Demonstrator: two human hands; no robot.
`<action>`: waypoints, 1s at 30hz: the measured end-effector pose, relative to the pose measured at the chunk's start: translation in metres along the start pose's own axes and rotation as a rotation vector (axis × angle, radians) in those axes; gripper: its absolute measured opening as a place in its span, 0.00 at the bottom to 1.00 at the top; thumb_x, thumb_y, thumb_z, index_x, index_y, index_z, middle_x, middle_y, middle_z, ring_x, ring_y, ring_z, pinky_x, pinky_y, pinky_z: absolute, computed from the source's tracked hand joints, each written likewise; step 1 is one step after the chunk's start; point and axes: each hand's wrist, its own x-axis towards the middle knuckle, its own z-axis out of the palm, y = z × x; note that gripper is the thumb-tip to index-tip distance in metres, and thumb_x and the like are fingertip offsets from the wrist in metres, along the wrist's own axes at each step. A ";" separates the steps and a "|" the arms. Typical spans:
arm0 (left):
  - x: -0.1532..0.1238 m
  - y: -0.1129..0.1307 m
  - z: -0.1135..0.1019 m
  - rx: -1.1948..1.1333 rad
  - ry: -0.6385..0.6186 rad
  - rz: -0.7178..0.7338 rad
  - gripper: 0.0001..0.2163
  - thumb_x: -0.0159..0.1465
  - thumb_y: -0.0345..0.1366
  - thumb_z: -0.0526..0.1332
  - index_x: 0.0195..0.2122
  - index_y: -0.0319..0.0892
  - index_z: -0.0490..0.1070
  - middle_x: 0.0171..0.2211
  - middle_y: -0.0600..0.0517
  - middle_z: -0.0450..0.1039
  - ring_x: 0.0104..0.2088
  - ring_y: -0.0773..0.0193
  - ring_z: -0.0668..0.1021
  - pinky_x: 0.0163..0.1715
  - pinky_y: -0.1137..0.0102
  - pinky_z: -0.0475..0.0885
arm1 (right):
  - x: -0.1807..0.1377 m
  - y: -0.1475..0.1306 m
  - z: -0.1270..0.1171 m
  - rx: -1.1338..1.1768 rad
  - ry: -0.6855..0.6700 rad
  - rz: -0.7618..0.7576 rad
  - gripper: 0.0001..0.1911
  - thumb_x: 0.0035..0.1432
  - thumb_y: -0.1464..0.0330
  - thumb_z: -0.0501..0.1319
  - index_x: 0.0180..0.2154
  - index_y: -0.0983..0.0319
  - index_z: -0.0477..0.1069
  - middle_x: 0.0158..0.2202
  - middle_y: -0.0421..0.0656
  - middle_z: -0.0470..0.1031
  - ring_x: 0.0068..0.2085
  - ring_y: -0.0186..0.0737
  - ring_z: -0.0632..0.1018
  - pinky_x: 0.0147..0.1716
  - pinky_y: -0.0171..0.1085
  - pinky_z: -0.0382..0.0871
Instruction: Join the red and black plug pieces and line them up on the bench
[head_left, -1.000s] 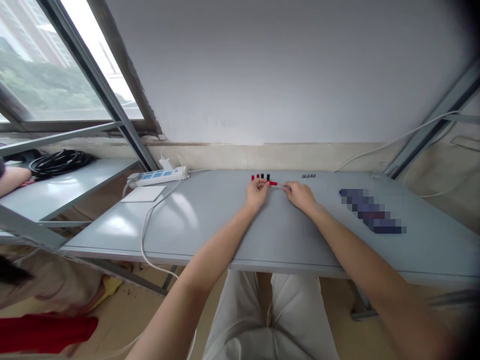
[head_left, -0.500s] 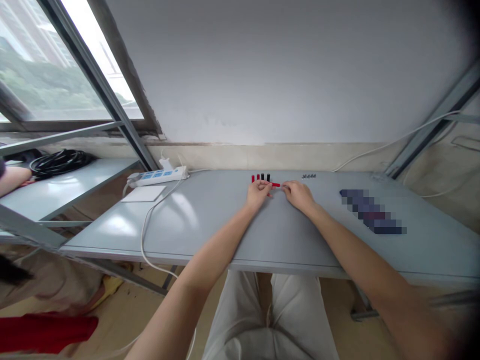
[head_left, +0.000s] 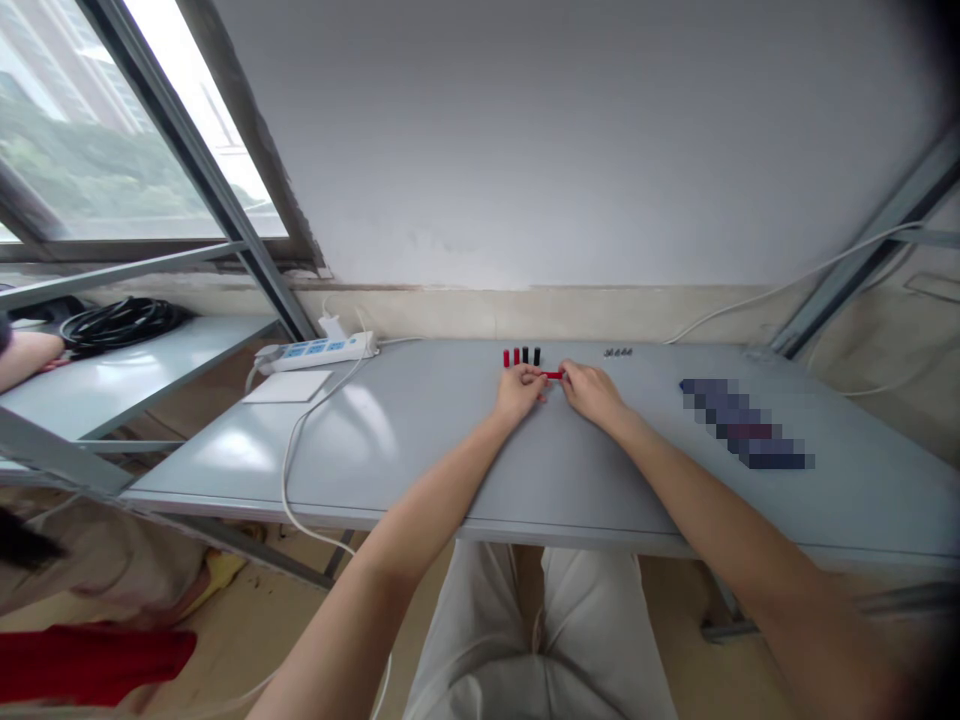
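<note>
A short, thin red tube [head_left: 553, 375] lies level between my hands, just above the grey table. My left hand [head_left: 517, 392] is closed, with thumb and fingers pinching the tube's left end. At the other end of the tube, the fingertips of my right hand [head_left: 591, 390] are pinched together and meet it; whatever they hold is hidden. Behind my left hand stand two red cylinders [head_left: 511, 357] and two black cylinders [head_left: 531, 355], upright in a row. Farther right, several small metallic pieces [head_left: 618, 352] lie in a line near the table's back edge.
On the left of the table [head_left: 420, 440] sit a white power strip [head_left: 326, 349] and a white flat box [head_left: 287, 387]; a white cable [head_left: 287, 460] hangs over the front edge. A blurred dark-blue item [head_left: 739, 425] lies right. Another person's arm [head_left: 30, 358] rests beside coiled black cable [head_left: 124, 325].
My right hand has moved slightly left, closing the small gap to the red tube's right end. The tube has come slightly nearer to me. The standing cylinders and metallic pieces have not moved.
</note>
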 end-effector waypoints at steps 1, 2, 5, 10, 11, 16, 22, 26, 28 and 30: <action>0.001 -0.001 0.000 0.001 -0.001 -0.001 0.02 0.56 0.26 0.60 0.29 0.37 0.66 0.26 0.49 0.75 0.20 0.72 0.73 0.24 0.74 0.70 | 0.000 0.000 0.000 0.001 -0.005 0.000 0.12 0.61 0.71 0.48 0.42 0.63 0.66 0.37 0.50 0.75 0.36 0.43 0.75 0.34 0.36 0.60; 0.001 -0.002 0.000 0.001 -0.001 -0.003 0.02 0.57 0.26 0.60 0.30 0.37 0.67 0.26 0.49 0.75 0.20 0.72 0.72 0.23 0.74 0.70 | -0.001 -0.001 0.000 0.002 -0.010 0.000 0.12 0.61 0.70 0.48 0.42 0.62 0.66 0.37 0.50 0.75 0.36 0.43 0.75 0.34 0.36 0.60; 0.002 -0.002 0.000 -0.007 0.018 -0.005 0.02 0.57 0.28 0.60 0.30 0.37 0.67 0.26 0.50 0.75 0.20 0.73 0.72 0.23 0.75 0.69 | -0.001 -0.002 0.001 0.012 -0.012 0.025 0.11 0.60 0.69 0.49 0.43 0.62 0.67 0.36 0.50 0.76 0.36 0.44 0.75 0.34 0.37 0.60; 0.002 0.004 -0.004 -0.055 0.161 -0.076 0.06 0.61 0.34 0.57 0.29 0.38 0.67 0.28 0.49 0.75 0.17 0.75 0.69 0.21 0.76 0.66 | 0.006 0.006 0.010 0.164 0.038 0.198 0.09 0.58 0.68 0.54 0.40 0.62 0.68 0.35 0.47 0.76 0.37 0.42 0.75 0.34 0.36 0.63; 0.002 0.005 -0.006 -0.067 0.183 -0.100 0.06 0.61 0.35 0.56 0.29 0.38 0.67 0.28 0.49 0.75 0.16 0.76 0.68 0.20 0.76 0.65 | 0.009 0.009 0.012 0.209 0.051 0.223 0.08 0.56 0.69 0.55 0.39 0.62 0.69 0.37 0.47 0.76 0.38 0.42 0.75 0.35 0.36 0.63; 0.004 0.005 -0.011 -0.125 0.201 -0.167 0.07 0.61 0.35 0.56 0.28 0.38 0.65 0.26 0.50 0.74 0.15 0.76 0.67 0.16 0.77 0.58 | 0.028 0.021 0.017 0.431 0.021 0.367 0.07 0.52 0.70 0.59 0.35 0.64 0.70 0.34 0.45 0.76 0.36 0.37 0.75 0.35 0.33 0.64; 0.006 0.001 -0.011 -0.142 0.199 -0.180 0.06 0.60 0.35 0.56 0.28 0.39 0.65 0.26 0.50 0.73 0.15 0.76 0.67 0.15 0.77 0.55 | 0.046 0.020 0.029 0.522 -0.041 0.401 0.04 0.50 0.72 0.60 0.31 0.64 0.72 0.31 0.46 0.77 0.32 0.37 0.76 0.32 0.33 0.65; 0.006 0.001 -0.010 -0.109 0.199 -0.181 0.06 0.60 0.35 0.56 0.27 0.39 0.66 0.24 0.51 0.73 0.15 0.75 0.67 0.16 0.76 0.57 | 0.052 0.019 0.041 0.478 -0.027 0.386 0.06 0.51 0.71 0.60 0.33 0.64 0.72 0.33 0.46 0.77 0.34 0.38 0.76 0.33 0.34 0.66; 0.004 0.002 -0.010 -0.087 0.188 -0.169 0.06 0.60 0.34 0.57 0.26 0.40 0.65 0.23 0.51 0.72 0.15 0.75 0.67 0.17 0.76 0.60 | 0.054 0.018 0.046 0.460 -0.024 0.388 0.06 0.51 0.70 0.60 0.33 0.64 0.73 0.34 0.46 0.77 0.35 0.38 0.76 0.34 0.34 0.66; 0.003 0.004 -0.008 -0.061 0.175 -0.161 0.06 0.59 0.34 0.57 0.25 0.40 0.65 0.22 0.51 0.72 0.15 0.75 0.66 0.18 0.76 0.62 | 0.056 0.018 0.050 0.450 -0.025 0.390 0.06 0.51 0.69 0.60 0.33 0.63 0.73 0.34 0.46 0.77 0.36 0.38 0.76 0.34 0.34 0.66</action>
